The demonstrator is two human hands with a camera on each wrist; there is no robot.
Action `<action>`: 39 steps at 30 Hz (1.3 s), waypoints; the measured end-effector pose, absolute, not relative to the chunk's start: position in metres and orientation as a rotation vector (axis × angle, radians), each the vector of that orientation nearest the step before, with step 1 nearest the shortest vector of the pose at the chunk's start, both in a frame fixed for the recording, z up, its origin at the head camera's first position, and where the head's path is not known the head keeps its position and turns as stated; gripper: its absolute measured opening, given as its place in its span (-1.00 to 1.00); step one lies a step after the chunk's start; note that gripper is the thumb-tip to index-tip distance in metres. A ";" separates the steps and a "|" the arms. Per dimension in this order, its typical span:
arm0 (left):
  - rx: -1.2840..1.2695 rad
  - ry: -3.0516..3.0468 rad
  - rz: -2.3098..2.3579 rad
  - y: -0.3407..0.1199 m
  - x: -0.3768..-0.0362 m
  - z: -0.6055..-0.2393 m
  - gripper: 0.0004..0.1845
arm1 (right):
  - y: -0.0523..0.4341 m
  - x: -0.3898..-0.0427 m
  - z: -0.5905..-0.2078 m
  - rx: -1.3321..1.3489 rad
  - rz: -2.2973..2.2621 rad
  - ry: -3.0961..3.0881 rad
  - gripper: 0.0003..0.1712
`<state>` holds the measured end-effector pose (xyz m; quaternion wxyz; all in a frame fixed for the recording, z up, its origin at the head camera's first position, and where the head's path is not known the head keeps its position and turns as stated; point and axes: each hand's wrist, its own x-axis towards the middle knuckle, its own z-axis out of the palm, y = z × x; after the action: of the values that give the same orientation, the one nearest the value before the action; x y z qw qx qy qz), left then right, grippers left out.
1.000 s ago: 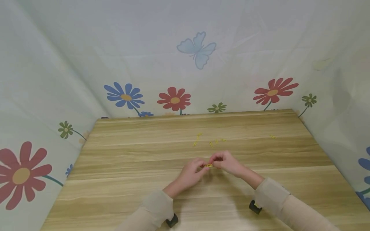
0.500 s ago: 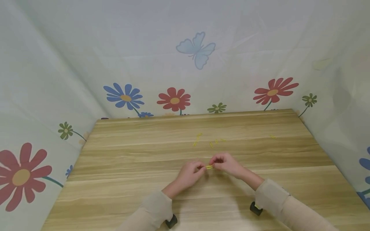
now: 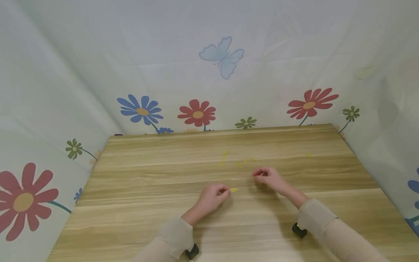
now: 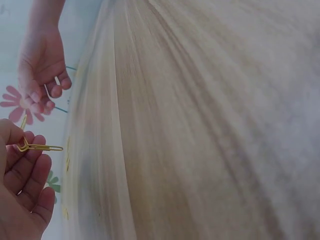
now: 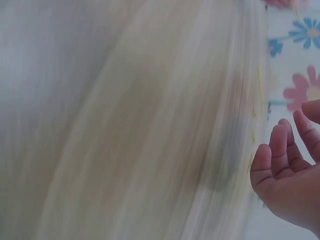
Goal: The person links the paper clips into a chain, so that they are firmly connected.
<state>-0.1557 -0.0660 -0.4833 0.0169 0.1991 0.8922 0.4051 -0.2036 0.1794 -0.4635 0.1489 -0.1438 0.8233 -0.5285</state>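
The left hand (image 3: 211,200) pinches the clip (image 3: 234,190) at one end, between thumb and fingers, over the middle of the bench (image 3: 147,182). This end grip appears intended to leave the free end exposed on the side of the right hand (image 3: 270,180). The right hand is released: its fingers bend loosely, nothing shows between them and the thumb, and it is apart from the clip. Its position nearby likely makes it available for two-handed work. The loose clips (image 3: 239,165) lie scattered beyond the hands; an outlying clip (image 3: 309,155) lies well apart to the right. This spread probably makes each piece easy to take singly and leaves working room in front.

The clip is slender yellow wire bent into long, narrow loops. In the left wrist view, it extends sideways from the pinch, while a second piece (image 4: 24,121) projects upward at an angle to it. The two appear linked; the fingers partly cover the joint, so this cannot be confirmed.
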 end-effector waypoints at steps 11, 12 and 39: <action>0.598 2.783 1.288 -0.069 -0.154 -0.481 -0.85 | 0.233 -0.231 -0.468 -0.271 -1.379 2.660 -0.70; 0.596 2.781 1.296 -0.069 -0.154 -0.481 -0.85 | 0.237 -0.233 -0.467 -0.258 -1.372 2.682 -0.69; 0.589 2.786 1.364 -0.073 -0.154 -0.480 -0.85 | 0.322 -0.253 -0.476 0.027 -1.007 2.781 -0.05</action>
<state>-0.1539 -0.0728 -0.4804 -0.0079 0.1867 0.8824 0.4318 -0.2529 0.3215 -0.4759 0.0916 0.0090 0.9363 -0.3390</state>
